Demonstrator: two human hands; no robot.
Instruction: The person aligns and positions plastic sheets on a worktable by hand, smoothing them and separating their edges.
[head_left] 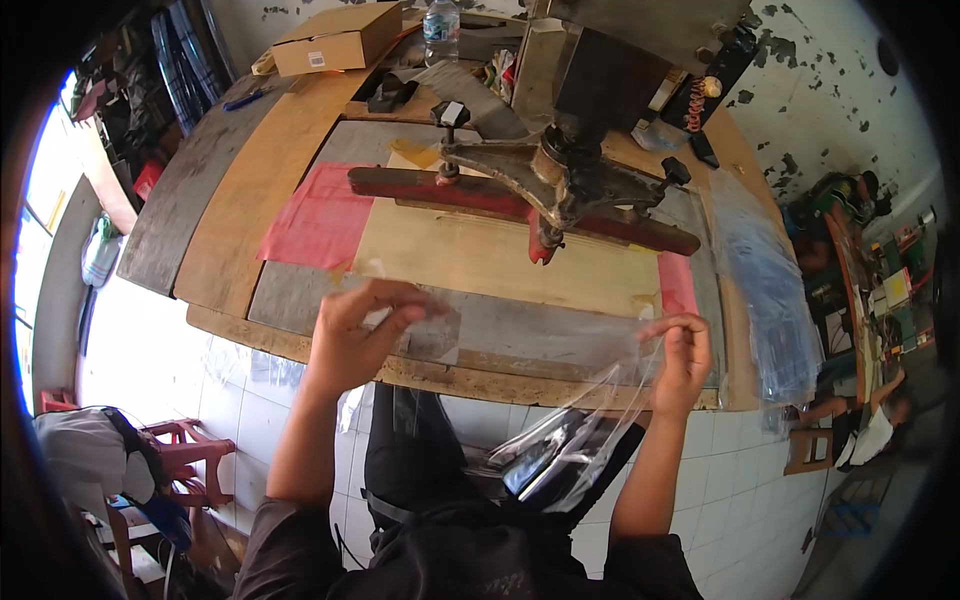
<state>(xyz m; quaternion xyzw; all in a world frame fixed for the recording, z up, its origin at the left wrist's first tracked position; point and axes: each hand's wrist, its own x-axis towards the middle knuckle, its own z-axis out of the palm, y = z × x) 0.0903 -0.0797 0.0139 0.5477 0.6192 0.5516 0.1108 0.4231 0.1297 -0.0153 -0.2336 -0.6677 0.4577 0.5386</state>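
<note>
My right hand [685, 362], at the front right edge of the press table, pinches a clear plastic sheet [590, 400] between thumb and fingers. From there the sheet hangs in loose, shiny folds over my lap and also stretches left over the table edge. My left hand [360, 332] is bent in a pinch at the sheet's left end, its fingertips smeared by motion. Beyond both hands lies a pale yellow board [480, 255] with pink-red tape [318, 215] at its left end. Above it hangs a press head with a long dark red bar [600, 222].
A stack of clear plastic sheets [765, 290] lies at the table's right side. Behind are a cardboard box [338, 40], a water bottle [441, 35] and a blue pen [243, 100]. A red stool [195, 455] stands at lower left. Other people sit at far right.
</note>
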